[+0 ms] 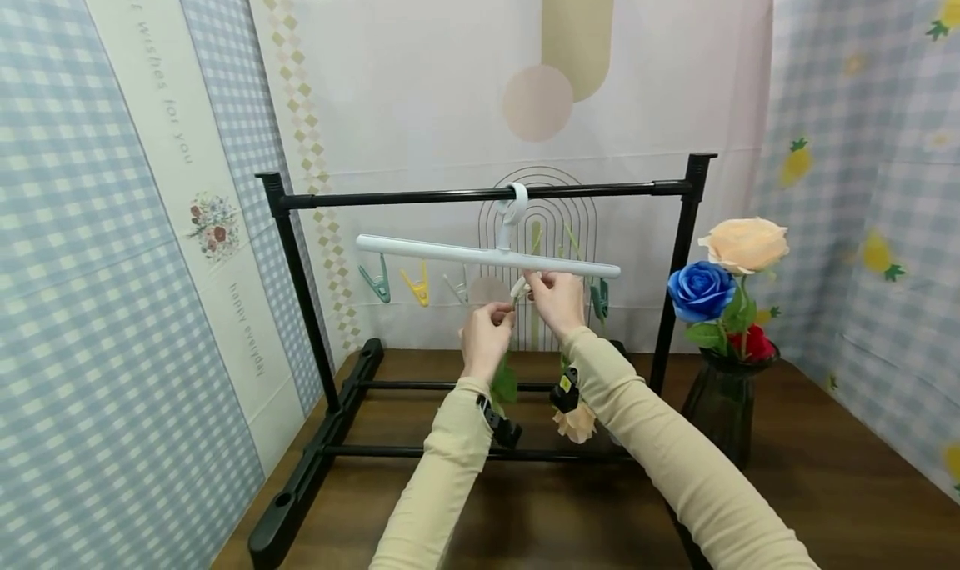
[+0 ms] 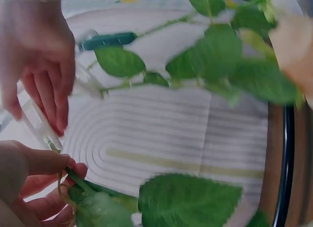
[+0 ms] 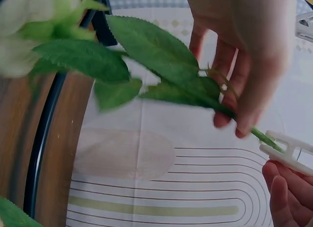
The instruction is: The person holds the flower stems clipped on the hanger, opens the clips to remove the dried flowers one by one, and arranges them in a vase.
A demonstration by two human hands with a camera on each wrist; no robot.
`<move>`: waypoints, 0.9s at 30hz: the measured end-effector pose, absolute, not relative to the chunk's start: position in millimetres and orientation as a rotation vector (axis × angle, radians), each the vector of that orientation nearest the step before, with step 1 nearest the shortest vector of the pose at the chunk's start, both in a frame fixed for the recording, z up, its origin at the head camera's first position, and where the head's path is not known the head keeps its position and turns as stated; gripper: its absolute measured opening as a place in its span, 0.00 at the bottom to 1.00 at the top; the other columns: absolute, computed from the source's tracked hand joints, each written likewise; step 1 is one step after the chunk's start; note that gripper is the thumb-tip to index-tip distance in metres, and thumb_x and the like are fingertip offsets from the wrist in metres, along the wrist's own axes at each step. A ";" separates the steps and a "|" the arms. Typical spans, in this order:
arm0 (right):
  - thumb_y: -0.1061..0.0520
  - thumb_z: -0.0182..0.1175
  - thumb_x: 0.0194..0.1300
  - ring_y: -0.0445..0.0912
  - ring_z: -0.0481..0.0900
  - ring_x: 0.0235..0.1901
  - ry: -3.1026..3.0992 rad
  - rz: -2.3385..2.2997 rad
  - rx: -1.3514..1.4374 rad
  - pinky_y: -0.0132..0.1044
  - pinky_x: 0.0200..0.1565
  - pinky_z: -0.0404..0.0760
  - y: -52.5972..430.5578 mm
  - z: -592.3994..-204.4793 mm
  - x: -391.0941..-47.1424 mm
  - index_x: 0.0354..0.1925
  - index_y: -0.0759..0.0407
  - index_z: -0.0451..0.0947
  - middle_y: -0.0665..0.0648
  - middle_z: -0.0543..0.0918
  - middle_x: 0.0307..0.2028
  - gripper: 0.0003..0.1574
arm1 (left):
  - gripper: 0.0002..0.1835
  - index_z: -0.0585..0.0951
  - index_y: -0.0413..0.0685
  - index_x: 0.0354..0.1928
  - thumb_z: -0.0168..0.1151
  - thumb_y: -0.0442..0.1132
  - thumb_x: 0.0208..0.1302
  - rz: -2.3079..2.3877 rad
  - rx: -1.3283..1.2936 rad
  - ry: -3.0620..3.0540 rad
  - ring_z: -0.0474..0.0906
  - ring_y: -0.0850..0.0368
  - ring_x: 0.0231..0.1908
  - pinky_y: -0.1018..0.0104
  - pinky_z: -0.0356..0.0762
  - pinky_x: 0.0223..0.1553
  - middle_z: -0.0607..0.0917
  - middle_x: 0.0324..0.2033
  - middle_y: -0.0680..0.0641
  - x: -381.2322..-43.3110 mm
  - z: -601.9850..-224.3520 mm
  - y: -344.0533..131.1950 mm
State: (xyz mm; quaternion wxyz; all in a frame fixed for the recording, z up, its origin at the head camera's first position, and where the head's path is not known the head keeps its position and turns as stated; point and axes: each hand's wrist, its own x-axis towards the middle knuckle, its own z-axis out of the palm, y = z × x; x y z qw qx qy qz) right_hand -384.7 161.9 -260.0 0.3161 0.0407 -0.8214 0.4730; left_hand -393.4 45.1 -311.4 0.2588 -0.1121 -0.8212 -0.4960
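Observation:
My left hand (image 1: 486, 341) pinches the green stem (image 3: 266, 139) of a leafy flower with thumb and fingers. The pale bloom (image 3: 34, 31) hangs downward, and in the head view the left arm hides it. My right hand (image 1: 558, 303) holds a white clip (image 3: 293, 151) under the hanger. In the right wrist view the stem's end lies at the clip's jaws; whether they grip it I cannot tell. Above both hands, a white hanger (image 1: 450, 249) hangs tilted from the black rack's bar (image 1: 390, 197). A peach flower (image 1: 576, 422) hangs upside down beside the right wrist.
Green (image 1: 377, 282), yellow (image 1: 417, 287) and pale (image 1: 457, 287) clips hang along the hanger's left half, and a dark green clip (image 1: 599, 297) at its right. A dark vase (image 1: 723, 407) with peach, blue and red roses stands right of the rack on the wooden table (image 1: 847, 487).

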 end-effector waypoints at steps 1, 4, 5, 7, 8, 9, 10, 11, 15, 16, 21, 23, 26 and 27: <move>0.45 0.55 0.70 0.58 0.87 0.35 -2.168 1.223 0.109 0.30 0.26 0.69 163.6 -258.4 -383.9 0.36 0.67 0.86 0.67 0.88 0.34 0.26 | 0.12 0.86 0.49 0.47 0.60 0.42 0.67 -1.322 -0.300 -2.225 0.84 0.50 0.39 0.49 0.62 0.55 0.90 0.37 0.48 -393.8 -311.1 44.3; 0.46 0.55 0.70 0.58 0.87 0.35 -2.185 1.191 0.117 0.31 0.26 0.68 168.2 -255.1 -381.0 0.36 0.67 0.86 0.67 0.88 0.34 0.26 | 0.11 0.86 0.51 0.47 0.61 0.42 0.67 -1.239 -0.272 -2.231 0.83 0.51 0.39 0.52 0.62 0.50 0.90 0.38 0.50 -393.5 -311.4 39.4; 0.45 0.55 0.70 0.57 0.87 0.35 -2.193 1.193 0.118 0.31 0.27 0.69 169.6 -254.8 -380.1 0.37 0.67 0.86 0.67 0.88 0.34 0.26 | 0.10 0.86 0.52 0.46 0.61 0.42 0.66 -1.212 -0.265 -2.231 0.83 0.51 0.39 0.52 0.61 0.49 0.90 0.38 0.50 -392.9 -311.7 37.2; 0.43 0.55 0.70 0.56 0.88 0.36 -2.209 1.207 0.110 0.31 0.29 0.71 172.2 -255.6 -378.4 0.40 0.67 0.86 0.66 0.88 0.36 0.28 | 0.09 0.87 0.52 0.44 0.62 0.41 0.66 -1.158 -0.262 -2.242 0.83 0.50 0.39 0.52 0.61 0.49 0.90 0.36 0.50 -390.6 -312.6 31.2; 0.42 0.54 0.70 0.55 0.88 0.36 -2.220 1.225 0.104 0.31 0.31 0.72 173.6 -256.7 -377.7 0.41 0.67 0.85 0.66 0.88 0.38 0.29 | 0.09 0.87 0.52 0.43 0.62 0.41 0.65 -1.132 -0.262 -2.254 0.83 0.50 0.40 0.51 0.62 0.50 0.90 0.36 0.50 -389.3 -313.6 27.3; 0.40 0.54 0.70 0.54 0.87 0.35 -2.232 1.245 0.095 0.31 0.32 0.72 174.9 -258.3 -376.8 0.42 0.66 0.85 0.66 0.88 0.39 0.30 | 0.08 0.88 0.52 0.42 0.63 0.40 0.64 -1.099 -0.262 -2.271 0.83 0.49 0.40 0.50 0.62 0.50 0.90 0.36 0.50 -387.8 -314.8 23.1; 0.38 0.54 0.69 0.52 0.87 0.34 -2.244 1.266 0.082 0.31 0.32 0.73 176.1 -259.9 -375.8 0.43 0.65 0.85 0.65 0.88 0.39 0.32 | 0.08 0.88 0.52 0.42 0.63 0.40 0.64 -1.072 -0.263 -2.291 0.84 0.49 0.41 0.49 0.63 0.51 0.90 0.36 0.50 -386.0 -316.6 18.4; 0.36 0.53 0.69 0.49 0.86 0.32 -2.257 1.278 0.075 0.30 0.32 0.74 177.3 -261.9 -374.5 0.44 0.63 0.84 0.64 0.88 0.40 0.32 | 0.08 0.88 0.52 0.41 0.63 0.39 0.63 -1.044 -0.260 -2.318 0.84 0.49 0.41 0.49 0.63 0.52 0.90 0.36 0.50 -384.2 -318.6 13.4; 0.33 0.52 0.68 0.42 0.81 0.29 -2.308 1.340 0.074 0.30 0.29 0.75 182.4 -269.2 -369.4 0.45 0.60 0.83 0.62 0.88 0.41 0.34 | 0.08 0.89 0.53 0.41 0.64 0.37 0.62 -0.953 -0.265 -2.417 0.84 0.49 0.42 0.47 0.64 0.50 0.90 0.37 0.50 -377.2 -328.0 -5.0; 0.33 0.51 0.68 0.42 0.81 0.29 -2.311 1.358 0.081 0.30 0.28 0.76 183.7 -270.4 -368.0 0.46 0.59 0.83 0.62 0.88 0.41 0.33 | 0.09 0.89 0.52 0.41 0.64 0.36 0.61 -0.949 -0.276 -2.432 0.84 0.49 0.42 0.47 0.64 0.50 0.90 0.36 0.50 -375.3 -329.4 -8.3; 0.38 0.49 0.72 0.42 0.81 0.31 -2.321 1.424 0.124 0.32 0.28 0.78 190.8 -273.4 -356.9 0.52 0.61 0.80 0.62 0.87 0.43 0.31 | 0.08 0.90 0.51 0.38 0.66 0.33 0.59 -0.874 -0.403 -2.407 0.80 0.49 0.40 0.48 0.62 0.48 0.90 0.32 0.50 -361.7 -329.4 -14.7; 0.41 0.50 0.72 0.44 0.82 0.31 -2.312 1.404 0.162 0.32 0.29 0.78 191.9 -274.8 -348.8 0.50 0.61 0.81 0.62 0.87 0.41 0.27 | 0.07 0.90 0.51 0.36 0.66 0.33 0.58 -0.835 -0.447 -2.380 0.79 0.49 0.38 0.47 0.62 0.48 0.90 0.32 0.51 -354.6 -327.4 -14.3; 0.49 0.53 0.72 0.45 0.83 0.32 -2.296 1.211 0.294 0.34 0.33 0.80 188.8 -278.8 -332.1 0.45 0.60 0.82 0.61 0.88 0.38 0.18 | 0.07 0.90 0.51 0.36 0.67 0.33 0.58 -0.787 -0.486 -2.353 0.77 0.49 0.38 0.46 0.62 0.51 0.89 0.32 0.50 -343.0 -322.3 -13.4; 0.53 0.55 0.70 0.45 0.83 0.33 -2.281 1.102 0.355 0.35 0.34 0.80 186.5 -280.9 -326.9 0.43 0.60 0.83 0.60 0.88 0.37 0.14 | 0.07 0.90 0.51 0.36 0.67 0.33 0.58 -0.769 -0.494 -2.351 0.77 0.50 0.38 0.45 0.62 0.52 0.89 0.32 0.50 -339.2 -320.5 -12.8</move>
